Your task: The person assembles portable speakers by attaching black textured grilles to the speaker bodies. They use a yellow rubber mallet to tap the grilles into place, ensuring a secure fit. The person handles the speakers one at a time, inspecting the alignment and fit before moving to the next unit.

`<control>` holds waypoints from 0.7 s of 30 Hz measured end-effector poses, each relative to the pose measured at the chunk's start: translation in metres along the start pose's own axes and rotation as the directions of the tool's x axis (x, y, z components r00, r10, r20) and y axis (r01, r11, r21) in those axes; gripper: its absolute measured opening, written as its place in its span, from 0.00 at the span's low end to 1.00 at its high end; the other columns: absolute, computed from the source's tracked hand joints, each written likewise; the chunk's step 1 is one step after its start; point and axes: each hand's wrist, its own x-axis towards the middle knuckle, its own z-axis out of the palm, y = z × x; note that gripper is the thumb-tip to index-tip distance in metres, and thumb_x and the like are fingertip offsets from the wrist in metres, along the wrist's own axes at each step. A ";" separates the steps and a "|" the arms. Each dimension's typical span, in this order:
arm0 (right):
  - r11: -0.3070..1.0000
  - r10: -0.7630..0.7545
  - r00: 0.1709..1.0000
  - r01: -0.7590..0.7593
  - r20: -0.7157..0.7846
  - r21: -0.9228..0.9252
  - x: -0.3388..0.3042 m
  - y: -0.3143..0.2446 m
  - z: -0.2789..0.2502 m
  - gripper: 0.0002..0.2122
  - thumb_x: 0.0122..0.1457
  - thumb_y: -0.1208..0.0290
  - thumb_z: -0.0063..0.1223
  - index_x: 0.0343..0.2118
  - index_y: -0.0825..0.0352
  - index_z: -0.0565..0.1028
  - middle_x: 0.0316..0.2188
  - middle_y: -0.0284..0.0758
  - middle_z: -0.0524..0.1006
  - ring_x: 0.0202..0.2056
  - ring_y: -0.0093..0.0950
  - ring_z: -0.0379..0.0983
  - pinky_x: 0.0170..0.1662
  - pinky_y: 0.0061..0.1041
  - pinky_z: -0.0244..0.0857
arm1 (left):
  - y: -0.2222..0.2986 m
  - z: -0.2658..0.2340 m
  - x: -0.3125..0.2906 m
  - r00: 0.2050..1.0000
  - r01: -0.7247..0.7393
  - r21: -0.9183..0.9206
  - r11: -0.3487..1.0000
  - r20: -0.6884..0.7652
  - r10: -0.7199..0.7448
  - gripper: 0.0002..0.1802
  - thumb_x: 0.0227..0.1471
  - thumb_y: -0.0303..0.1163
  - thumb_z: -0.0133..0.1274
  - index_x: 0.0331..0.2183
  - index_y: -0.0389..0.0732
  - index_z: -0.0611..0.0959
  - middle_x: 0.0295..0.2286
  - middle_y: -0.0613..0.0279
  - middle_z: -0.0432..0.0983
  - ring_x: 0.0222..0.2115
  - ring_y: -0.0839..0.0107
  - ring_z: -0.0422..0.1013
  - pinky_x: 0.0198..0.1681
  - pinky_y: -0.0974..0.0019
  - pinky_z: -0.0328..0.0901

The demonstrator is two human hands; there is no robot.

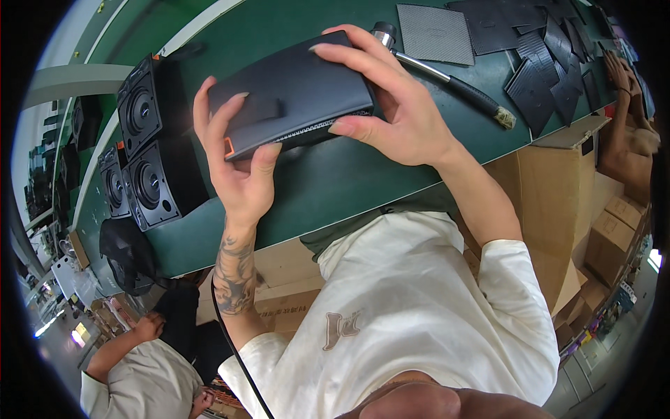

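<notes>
Between my two hands I hold a black speaker box [300,87], tilted above the green tabletop. Its long smooth side faces up, a strip of perforated grille shows along the near edge, and a small orange piece sits at its left corner. My left hand [237,153] grips the left end, thumb on the near edge and fingers over the top. My right hand [401,105] clasps the right end, with its fingers across the top and the thumb at the grille edge. The box hides most of its far side and underside.
Black speakers with bare round drivers [146,181] stand at the left on the green table [314,188]. A hammer [447,80] lies beyond my right hand, near a grey grille panel [436,33] and several black panels [544,77]. Cardboard boxes [544,188] stand at right; other people [150,370] sit nearby.
</notes>
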 end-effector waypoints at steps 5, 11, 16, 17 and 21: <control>0.994 -0.044 0.999 0.044 -0.001 -0.096 0.001 -0.007 0.003 0.27 0.48 0.70 0.75 0.54 0.59 0.78 0.62 0.46 0.62 0.61 0.42 0.64 0.65 0.35 0.58 | 0.003 -0.002 0.002 0.999 0.038 -0.076 0.996 -0.006 -0.038 0.38 0.53 0.50 0.65 0.58 0.39 0.73 0.66 0.44 0.53 0.62 0.55 0.62 0.62 0.56 0.62; 0.985 -0.062 0.997 0.068 0.039 -0.160 0.003 -0.009 -0.002 0.27 0.45 0.68 0.77 0.51 0.57 0.79 0.59 0.44 0.63 0.59 0.41 0.63 0.62 0.35 0.60 | 0.005 -0.006 0.007 0.995 0.093 -0.183 0.979 0.037 -0.088 0.43 0.45 0.48 0.73 0.57 0.39 0.74 0.67 0.46 0.51 0.59 0.56 0.66 0.59 0.56 0.67; 0.976 -0.047 0.997 0.059 0.063 -0.211 0.003 -0.014 -0.002 0.27 0.45 0.69 0.77 0.52 0.57 0.79 0.59 0.44 0.63 0.59 0.41 0.63 0.62 0.35 0.60 | 0.002 -0.009 0.006 0.994 0.105 -0.158 0.982 0.041 -0.100 0.44 0.44 0.49 0.73 0.57 0.39 0.73 0.67 0.47 0.52 0.59 0.56 0.66 0.59 0.56 0.68; 0.978 -0.038 0.998 0.049 0.056 -0.204 0.002 -0.015 -0.001 0.27 0.46 0.69 0.76 0.52 0.57 0.78 0.59 0.44 0.63 0.59 0.41 0.63 0.62 0.35 0.60 | 0.001 -0.010 0.007 0.995 0.096 -0.161 0.982 0.056 -0.088 0.44 0.44 0.49 0.73 0.57 0.39 0.73 0.67 0.46 0.52 0.59 0.56 0.66 0.59 0.55 0.68; 0.986 0.010 0.998 0.000 0.056 -0.169 -0.001 -0.016 0.000 0.27 0.47 0.71 0.75 0.53 0.57 0.78 0.60 0.43 0.62 0.60 0.41 0.63 0.63 0.35 0.59 | -0.007 -0.016 0.009 0.991 0.092 -0.257 0.962 0.116 -0.064 0.45 0.44 0.47 0.73 0.59 0.39 0.73 0.67 0.44 0.51 0.61 0.53 0.64 0.60 0.53 0.68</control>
